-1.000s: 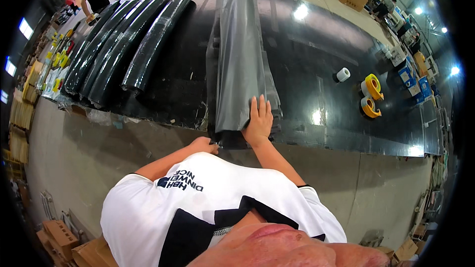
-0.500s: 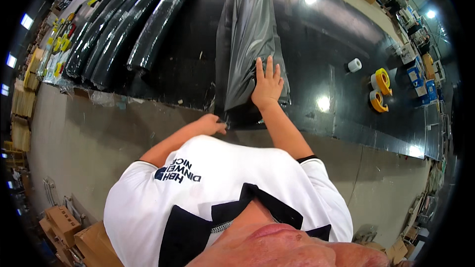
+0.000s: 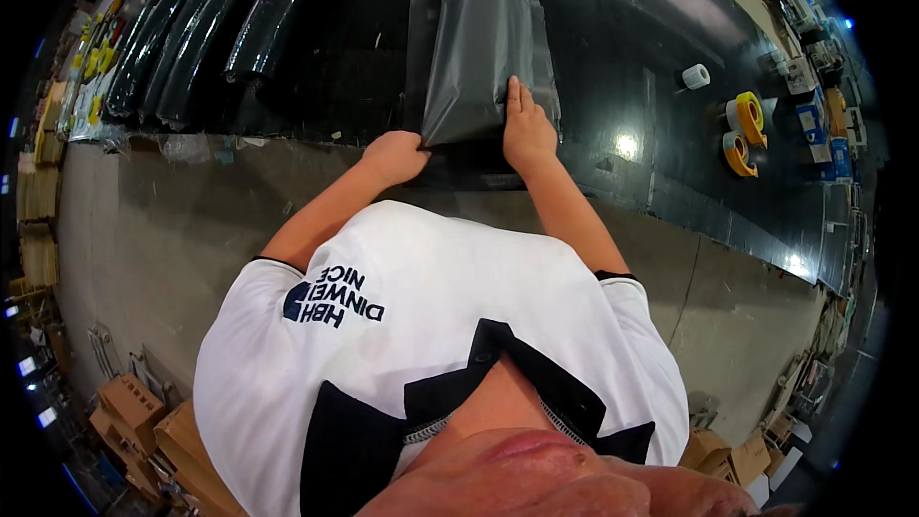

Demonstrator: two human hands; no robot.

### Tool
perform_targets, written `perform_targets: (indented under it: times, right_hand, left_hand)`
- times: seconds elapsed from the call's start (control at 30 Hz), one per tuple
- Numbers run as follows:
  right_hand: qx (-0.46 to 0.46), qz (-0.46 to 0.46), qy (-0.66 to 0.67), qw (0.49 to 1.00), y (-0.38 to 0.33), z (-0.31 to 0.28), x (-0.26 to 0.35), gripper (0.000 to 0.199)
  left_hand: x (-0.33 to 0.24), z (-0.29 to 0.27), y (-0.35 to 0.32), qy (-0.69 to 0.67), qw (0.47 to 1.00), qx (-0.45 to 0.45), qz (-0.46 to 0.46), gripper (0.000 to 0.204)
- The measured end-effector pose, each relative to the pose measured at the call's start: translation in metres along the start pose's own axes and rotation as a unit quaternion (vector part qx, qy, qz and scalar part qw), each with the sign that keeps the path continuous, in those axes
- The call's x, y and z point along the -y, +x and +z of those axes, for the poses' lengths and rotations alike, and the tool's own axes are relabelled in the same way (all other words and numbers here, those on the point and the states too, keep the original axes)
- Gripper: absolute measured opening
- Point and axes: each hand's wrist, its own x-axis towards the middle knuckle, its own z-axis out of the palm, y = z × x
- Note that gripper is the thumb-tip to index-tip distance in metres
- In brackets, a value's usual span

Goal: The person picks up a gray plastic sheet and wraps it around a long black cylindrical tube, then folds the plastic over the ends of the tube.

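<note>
Grey sheeting (image 3: 479, 48) lies at the counter's (image 3: 608, 67) near edge; the left hand (image 3: 395, 157) has risen to pinch its corner, so both hands now touch it. The right hand's (image 3: 531, 137) grip, thumb hidden, I cannot tell.

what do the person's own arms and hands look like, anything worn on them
The left hand and right hand are bare, with no gloves, watch or bracelet in view. The forearms are bare too, below short white sleeves edged with a narrow black band.
</note>
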Motion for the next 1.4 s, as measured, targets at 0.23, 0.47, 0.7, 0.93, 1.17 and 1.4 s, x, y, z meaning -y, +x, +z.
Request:
perform_targets:
  times: [0.23, 0.47, 0.7, 0.93, 1.17, 1.4]
  right_hand:
    - [-0.031, -0.212, -0.039, 0.976, -0.058, -0.016, -0.041, 0.064]
    - [-0.077, -0.247, 0.241, 0.935, 0.004, -0.054, 0.005, 0.023]
    - [0.016, -0.273, 0.085, 0.958, 0.013, -0.014, 0.026, 0.016]
    - [0.132, -0.306, 0.289, 0.898, -0.012, -0.017, 0.058, 0.022]
    - [0.126, -0.24, 0.27, 0.924, -0.024, -0.012, 0.074, 0.022]
    - [0.092, -0.183, 0.277, 0.939, -0.039, -0.009, 0.08, 0.015]
  left_hand:
    - [0.028, 0.013, -0.015, -0.18, 0.983, -0.033, -0.03, 0.039]
    - [0.017, 0.007, -0.009, -0.278, 0.958, 0.027, -0.062, 0.039]
    - [0.029, 0.017, -0.031, -0.452, 0.884, 0.083, -0.088, 0.017]
    - [0.022, 0.019, -0.045, -0.47, 0.882, 0.044, -0.008, 0.008]
    - [0.024, 0.021, -0.047, -0.391, 0.919, 0.033, 0.042, 0.01]
    - [0.018, 0.002, -0.049, -0.228, 0.969, 0.032, 0.09, 0.02]
